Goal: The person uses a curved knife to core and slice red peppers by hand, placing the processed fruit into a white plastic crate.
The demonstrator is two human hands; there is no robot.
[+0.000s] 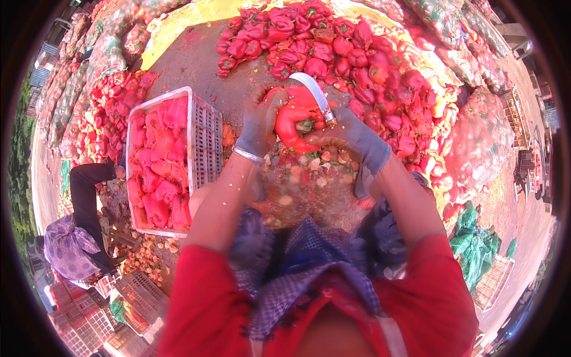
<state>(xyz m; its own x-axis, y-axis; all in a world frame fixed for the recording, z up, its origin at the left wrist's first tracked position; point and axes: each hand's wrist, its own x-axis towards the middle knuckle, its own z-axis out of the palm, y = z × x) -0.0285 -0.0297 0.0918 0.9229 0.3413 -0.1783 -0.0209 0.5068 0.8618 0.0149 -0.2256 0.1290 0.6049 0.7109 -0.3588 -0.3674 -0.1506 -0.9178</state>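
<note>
Both my hands wear grey, dirt-stained gloves. My left hand [259,124] is closed around the left side of a large red bell pepper [288,124]. The pepper has an opening at its lower right, where some green shows. In my right hand [355,135] is a knife with a curved, sickle-like blade [311,88]; its blade points up and to the left, over the top of the pepper. The fingers of my right hand also touch the pepper's right side. Most of the knife's handle is hidden in that hand.
Left of me stands a pale plastic crate [206,143] full of red peppers. A large pile of red peppers [357,59] spreads ahead and to the right. Cut scraps [303,184] litter the ground before me. Another person [74,244] works at far left. Filled mesh sacks [480,140] stand around.
</note>
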